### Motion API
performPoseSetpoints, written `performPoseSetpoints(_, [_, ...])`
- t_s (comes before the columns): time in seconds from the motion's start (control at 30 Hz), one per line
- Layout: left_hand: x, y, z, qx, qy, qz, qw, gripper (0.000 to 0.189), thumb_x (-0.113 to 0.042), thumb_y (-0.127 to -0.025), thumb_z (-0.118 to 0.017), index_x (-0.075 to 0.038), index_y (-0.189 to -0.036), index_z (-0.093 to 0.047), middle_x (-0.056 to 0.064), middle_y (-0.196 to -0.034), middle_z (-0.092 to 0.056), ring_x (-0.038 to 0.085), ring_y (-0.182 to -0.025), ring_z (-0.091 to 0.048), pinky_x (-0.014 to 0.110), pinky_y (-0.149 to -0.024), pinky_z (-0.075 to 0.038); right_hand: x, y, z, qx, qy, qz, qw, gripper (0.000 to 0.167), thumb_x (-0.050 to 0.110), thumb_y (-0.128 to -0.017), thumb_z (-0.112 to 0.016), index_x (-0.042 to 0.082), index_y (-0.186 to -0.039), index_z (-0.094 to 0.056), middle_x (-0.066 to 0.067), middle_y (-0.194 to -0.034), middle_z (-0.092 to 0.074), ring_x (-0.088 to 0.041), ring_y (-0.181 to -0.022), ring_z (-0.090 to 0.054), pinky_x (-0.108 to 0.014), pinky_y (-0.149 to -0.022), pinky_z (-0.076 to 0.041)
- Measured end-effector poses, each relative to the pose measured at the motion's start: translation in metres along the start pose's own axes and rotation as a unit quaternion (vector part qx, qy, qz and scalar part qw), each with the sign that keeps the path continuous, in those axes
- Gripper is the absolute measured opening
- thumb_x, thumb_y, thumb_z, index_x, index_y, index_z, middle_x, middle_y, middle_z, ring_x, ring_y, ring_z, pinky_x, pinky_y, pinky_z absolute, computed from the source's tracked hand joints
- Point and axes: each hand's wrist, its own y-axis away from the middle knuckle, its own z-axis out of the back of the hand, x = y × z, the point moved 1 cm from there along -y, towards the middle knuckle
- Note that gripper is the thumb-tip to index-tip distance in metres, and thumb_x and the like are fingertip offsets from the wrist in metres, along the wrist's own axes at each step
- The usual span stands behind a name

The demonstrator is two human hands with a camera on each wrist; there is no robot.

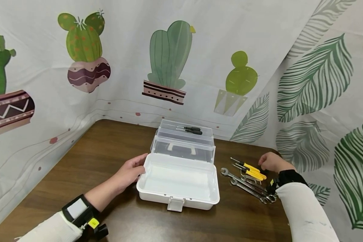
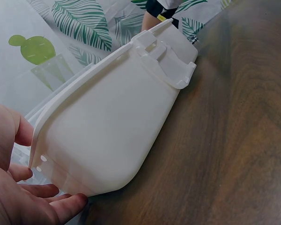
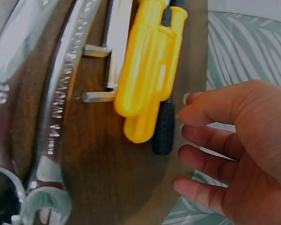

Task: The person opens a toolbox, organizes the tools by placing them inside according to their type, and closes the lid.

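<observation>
A white plastic toolbox (image 1: 178, 178) sits on the table with its clear lid (image 1: 184, 148) folded back. My left hand (image 1: 130, 173) grips its left end, thumb over the rim and fingers along the outer wall (image 2: 98, 117). At the right, my right hand (image 3: 229, 145) holds nothing; its fingers are slightly bent and spread beside a black screwdriver handle (image 3: 164, 129). Against that handle lie yellow-handled screwdrivers (image 3: 143, 79). Several steel wrenches (image 1: 248, 186) lie left of them, and bent hex keys (image 3: 97, 97) show between wrenches and yellow handles.
Two black-handled screwdrivers (image 1: 193, 130) rest on the opened lid at the back. The lid bears a white carrying handle (image 1: 181, 148), and a latch (image 1: 175, 204) hangs at the toolbox's front. A printed cloth (image 1: 124, 67) hangs behind the brown table (image 1: 115, 141).
</observation>
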Motion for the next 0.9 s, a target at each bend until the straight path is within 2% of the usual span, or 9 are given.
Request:
performPoseSetpoints(0.3, [0.000,-0.001,0.000,0.004,0.004,-0.001,1.0000,0.068,-0.005,-0.096,-0.051,-0.007,-0.162,-0.031,0.023,-0.159,-0.042,0.029,-0.123,-0.059,0.036,-0.086,-0.059,-0.006,0.007,-0.007,0.012,-0.018,-0.008,0.9997,0.017,0.000,-0.086,-0.064,-0.003,-0.102,-0.070,-0.018,-0.100,-0.069,-0.025,-0.076,-0.056,-0.036,-0.062,-0.047])
performPoseSetpoints(0.6, [0.000,-0.001,0.001,0.005,-0.002,-0.002,1.0000,0.068,-0.006,-0.097,-0.051,-0.007,-0.162,-0.031,0.022,-0.161,-0.040,0.031,-0.127,-0.057,0.037,-0.089,-0.059,-0.011,0.000,-0.013,-0.003,-0.019,-0.031,0.9993,0.012,0.003,-0.085,-0.071,-0.002,-0.096,-0.071,-0.018,-0.096,-0.071,-0.026,-0.080,-0.065,-0.042,-0.067,-0.058])
performPoseSetpoints(0.9, [-0.001,0.001,0.000,0.002,-0.002,-0.003,1.0000,0.068,-0.004,-0.096,-0.050,-0.006,-0.161,-0.031,0.023,-0.160,-0.041,0.030,-0.126,-0.058,0.037,-0.088,-0.059,-0.011,-0.004,-0.016,-0.013,-0.011,-0.023,0.9996,0.015,0.001,-0.083,-0.071,-0.005,-0.097,-0.071,-0.019,-0.094,-0.071,-0.025,-0.078,-0.066,-0.041,-0.067,-0.060])
